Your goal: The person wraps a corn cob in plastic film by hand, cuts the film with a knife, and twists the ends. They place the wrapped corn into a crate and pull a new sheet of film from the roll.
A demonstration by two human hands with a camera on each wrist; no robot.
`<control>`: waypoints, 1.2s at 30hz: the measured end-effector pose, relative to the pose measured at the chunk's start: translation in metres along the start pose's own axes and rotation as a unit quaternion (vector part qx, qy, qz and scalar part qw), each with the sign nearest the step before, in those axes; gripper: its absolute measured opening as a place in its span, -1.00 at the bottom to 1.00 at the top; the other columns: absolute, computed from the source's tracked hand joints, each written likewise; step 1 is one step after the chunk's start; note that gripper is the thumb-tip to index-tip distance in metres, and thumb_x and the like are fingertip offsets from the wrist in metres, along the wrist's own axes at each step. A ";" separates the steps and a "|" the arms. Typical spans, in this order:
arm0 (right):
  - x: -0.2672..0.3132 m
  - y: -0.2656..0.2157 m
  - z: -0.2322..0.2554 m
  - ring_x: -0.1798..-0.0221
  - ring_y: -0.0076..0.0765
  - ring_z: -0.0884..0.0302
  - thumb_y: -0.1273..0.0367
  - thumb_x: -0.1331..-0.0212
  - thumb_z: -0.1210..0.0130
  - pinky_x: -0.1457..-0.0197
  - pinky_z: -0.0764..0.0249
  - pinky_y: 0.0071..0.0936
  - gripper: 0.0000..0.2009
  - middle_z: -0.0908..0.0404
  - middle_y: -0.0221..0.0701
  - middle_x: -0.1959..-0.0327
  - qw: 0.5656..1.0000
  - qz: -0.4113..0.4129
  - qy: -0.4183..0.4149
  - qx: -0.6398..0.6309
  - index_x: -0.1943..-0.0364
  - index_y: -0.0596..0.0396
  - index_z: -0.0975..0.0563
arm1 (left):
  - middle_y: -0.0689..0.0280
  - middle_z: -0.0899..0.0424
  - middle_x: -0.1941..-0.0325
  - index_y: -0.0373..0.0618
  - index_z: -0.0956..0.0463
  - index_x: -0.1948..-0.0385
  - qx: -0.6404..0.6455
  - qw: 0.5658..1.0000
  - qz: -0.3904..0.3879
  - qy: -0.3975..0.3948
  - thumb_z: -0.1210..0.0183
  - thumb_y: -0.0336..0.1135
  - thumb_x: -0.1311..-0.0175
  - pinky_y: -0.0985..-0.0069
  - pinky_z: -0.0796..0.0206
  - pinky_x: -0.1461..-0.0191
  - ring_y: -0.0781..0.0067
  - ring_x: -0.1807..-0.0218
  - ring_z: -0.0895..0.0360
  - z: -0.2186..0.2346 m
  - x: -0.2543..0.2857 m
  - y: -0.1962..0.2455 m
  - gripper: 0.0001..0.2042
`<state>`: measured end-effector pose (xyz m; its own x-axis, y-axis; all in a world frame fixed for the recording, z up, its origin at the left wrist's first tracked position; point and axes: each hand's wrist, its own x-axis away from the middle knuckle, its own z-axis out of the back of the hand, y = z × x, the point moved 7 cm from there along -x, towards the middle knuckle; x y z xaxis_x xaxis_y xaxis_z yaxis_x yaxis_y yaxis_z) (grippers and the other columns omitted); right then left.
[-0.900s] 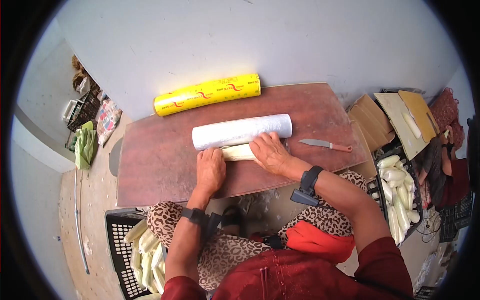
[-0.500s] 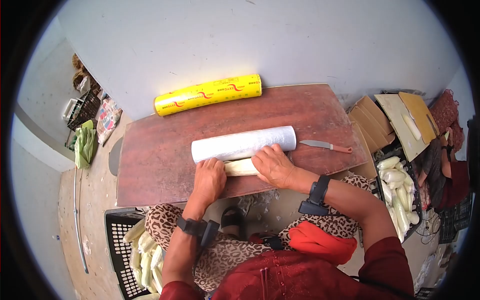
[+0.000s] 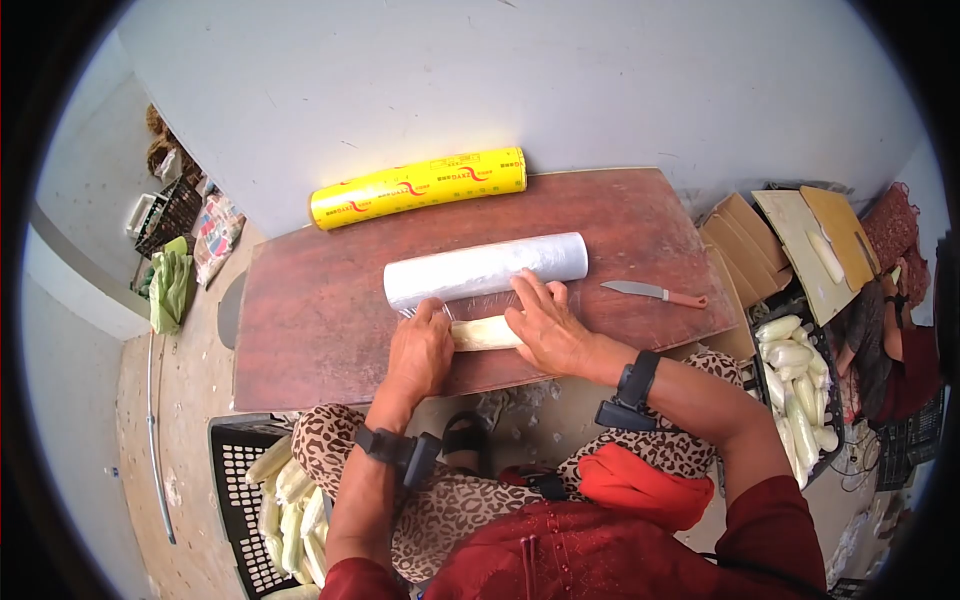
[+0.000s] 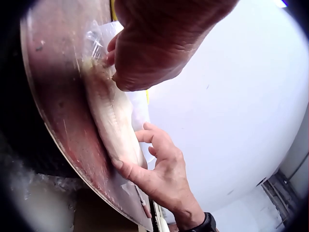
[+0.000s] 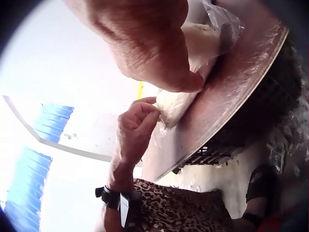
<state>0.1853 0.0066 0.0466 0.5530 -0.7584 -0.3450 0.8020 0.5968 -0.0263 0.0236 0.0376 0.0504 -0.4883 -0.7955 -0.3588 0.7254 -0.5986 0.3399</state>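
A pale ear of corn in its husk (image 3: pixel 487 334) lies along the near part of the table, with clear cling film (image 5: pixel 227 29) about it. My left hand (image 3: pixel 421 350) is at its left end, where the curled fingers and thumb pinch the film, as the right wrist view shows. At the other end my right hand (image 3: pixel 548 325) grips the ear, thumb on the near side and fingers over the far side. Just beyond both hands lies the roll of cling film (image 3: pixel 480 268), with a stretch of film running from it toward the ear. The hands hide both ends of the ear.
A yellow printed roll (image 3: pixel 418 188) lies at the table's back edge by the wall. A knife (image 3: pixel 655 293) rests to the right on the reddish table (image 3: pixel 310 310). Black crates of wrapped corn stand at lower left (image 3: pixel 232 470) and right (image 3: pixel 835 440). Cardboard (image 3: pixel 740 245) leans nearby.
The film roll first came toward me, then shifted back away. Both hands and the ear have moved nearer the table's front edge, and film now shows between roll and ear. The right fingers have straightened somewhat.
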 end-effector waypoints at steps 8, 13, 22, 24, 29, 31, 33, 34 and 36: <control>-0.004 0.007 -0.001 -0.08 -0.08 -0.34 0.34 0.04 -0.22 -0.03 -0.18 -0.09 -0.73 -0.39 -0.19 0.02 0.997 -0.001 -0.062 -0.038 0.26 0.13 -0.48 | 0.06 -0.62 0.39 -0.18 -0.46 0.51 0.001 0.998 0.011 -0.055 -0.06 -0.44 -0.11 0.08 -0.37 0.17 -0.07 0.27 -0.55 -0.011 -0.009 -0.015 -0.94; 0.001 0.014 -0.014 0.08 -0.20 -0.36 0.26 0.01 -0.22 0.06 -0.22 -0.15 -0.65 -0.39 -0.33 0.20 0.997 -0.005 -0.064 -0.031 0.15 0.08 -0.44 | -0.02 -0.63 0.39 -0.19 -0.49 0.46 0.033 0.995 0.051 -0.082 -0.02 -0.40 -0.17 0.06 -0.36 0.15 -0.13 0.27 -0.56 -0.014 -0.013 -0.023 -0.90; -0.002 0.034 -0.023 -0.15 -0.07 -0.34 0.22 -0.15 -0.15 -0.16 -0.19 -0.03 -0.58 -0.43 -0.22 -0.02 0.962 -0.045 -0.172 -0.207 -0.05 0.08 -0.38 | -0.07 -0.64 0.35 -0.17 -0.56 0.34 0.031 0.986 0.108 -0.122 -0.01 -0.35 -0.24 0.04 -0.40 0.11 -0.17 0.22 -0.58 -0.029 -0.017 -0.043 -0.84; -0.001 0.036 -0.023 -0.20 -0.06 -0.32 0.23 -0.17 -0.13 -0.19 -0.17 -0.03 -0.60 -0.44 -0.22 -0.05 0.955 -0.061 -0.174 -0.232 -0.04 0.07 -0.38 | -0.08 -0.64 0.34 -0.16 -0.57 0.32 0.029 0.985 0.114 -0.125 -0.02 -0.35 -0.24 0.05 -0.41 0.10 -0.17 0.22 -0.58 -0.030 -0.017 -0.045 -0.84; -0.002 0.036 -0.028 -0.21 -0.07 -0.33 0.25 -0.19 -0.10 -0.20 -0.17 -0.02 -0.64 -0.45 -0.22 -0.06 0.945 -0.074 -0.213 -0.235 -0.01 0.08 -0.39 | -0.08 -0.65 0.31 -0.14 -0.59 0.30 0.015 0.984 0.128 -0.124 -0.04 -0.35 -0.21 0.08 -0.43 0.08 -0.13 0.20 -0.60 -0.035 -0.014 -0.057 -0.84; -0.001 0.038 -0.027 -0.21 -0.07 -0.32 0.25 -0.19 -0.08 -0.21 -0.17 0.00 -0.65 -0.45 -0.22 -0.05 0.945 -0.078 -0.204 -0.243 -0.01 0.08 -0.40 | -0.03 -0.66 0.28 -0.16 -0.59 0.30 -0.081 0.969 0.166 -0.164 -0.06 -0.35 -0.20 0.12 -0.42 0.09 -0.10 0.17 -0.60 -0.025 -0.010 -0.064 -0.84; -0.001 0.038 -0.027 -0.21 -0.07 -0.32 0.25 -0.20 -0.07 -0.23 -0.16 0.02 -0.66 -0.45 -0.23 -0.05 0.946 -0.084 -0.183 -0.255 0.00 0.08 -0.40 | 0.02 -0.65 0.26 -0.19 -0.58 0.29 -0.169 0.960 0.183 -0.131 -0.08 -0.38 -0.17 0.16 -0.41 0.10 -0.06 0.16 -0.58 -0.006 -0.006 -0.065 -0.84; -0.001 0.038 -0.028 -0.22 -0.05 -0.32 0.24 -0.20 -0.08 -0.23 -0.16 0.06 -0.66 -0.45 -0.21 -0.06 0.944 -0.088 -0.193 -0.253 0.01 0.09 -0.40 | 0.05 -0.64 0.26 -0.21 -0.57 0.28 -0.208 0.958 0.182 -0.078 -0.09 -0.40 -0.15 0.18 -0.40 0.12 -0.04 0.16 -0.57 0.007 -0.004 -0.063 -0.84; -0.004 0.039 -0.029 -0.24 -0.01 -0.32 0.22 -0.20 -0.11 -0.23 -0.17 0.15 -0.66 -0.46 -0.19 -0.09 0.940 -0.094 -0.214 -0.249 0.05 0.11 -0.42 | 0.09 -0.59 0.27 -0.23 -0.54 0.26 -0.218 0.966 0.127 0.050 -0.10 -0.46 -0.10 0.22 -0.36 0.15 -0.01 0.18 -0.52 0.031 -0.004 -0.044 -0.82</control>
<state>0.2075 0.0404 0.0202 0.5376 -0.8351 0.1167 0.7483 0.4086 -0.5226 -0.0214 0.0642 0.0640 -0.2338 -0.8858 -0.4010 0.9620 -0.2707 0.0370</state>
